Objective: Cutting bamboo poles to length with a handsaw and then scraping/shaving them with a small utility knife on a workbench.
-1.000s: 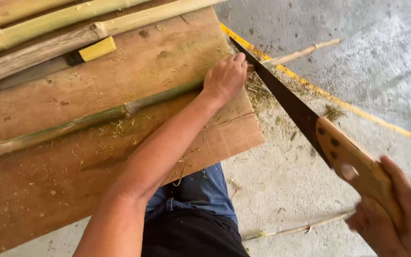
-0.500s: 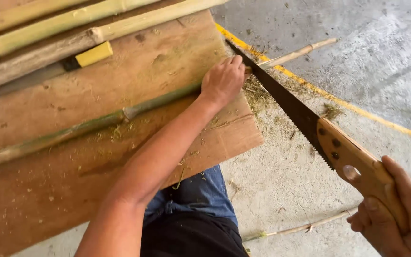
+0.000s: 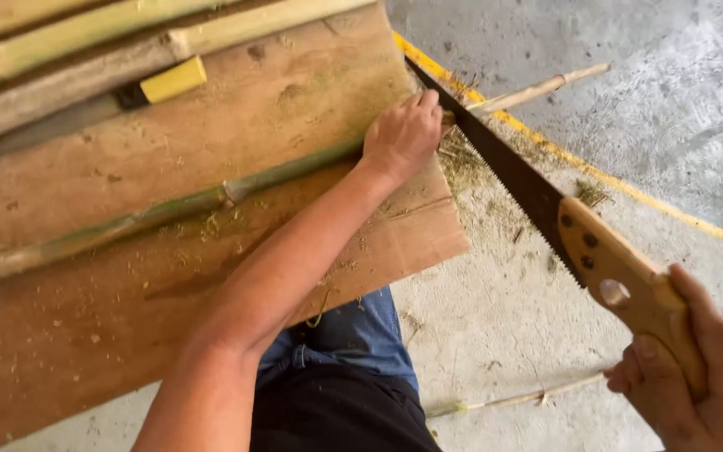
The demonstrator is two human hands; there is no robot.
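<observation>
The left hand (image 3: 402,134) has its fingers curled and pressed down on the end of a green bamboo stalk (image 3: 169,213), which lies across the wooden desk (image 3: 211,125) and ends at the desk's right edge. The right hand (image 3: 696,368), out beyond that edge above the concrete floor (image 3: 596,109), has its fingers wrapped around the wooden handle of a handsaw (image 3: 546,205), whose dark blade runs up to the stalk just beside the left hand. Green shavings (image 3: 462,159) lie on the floor below the desk's edge.
</observation>
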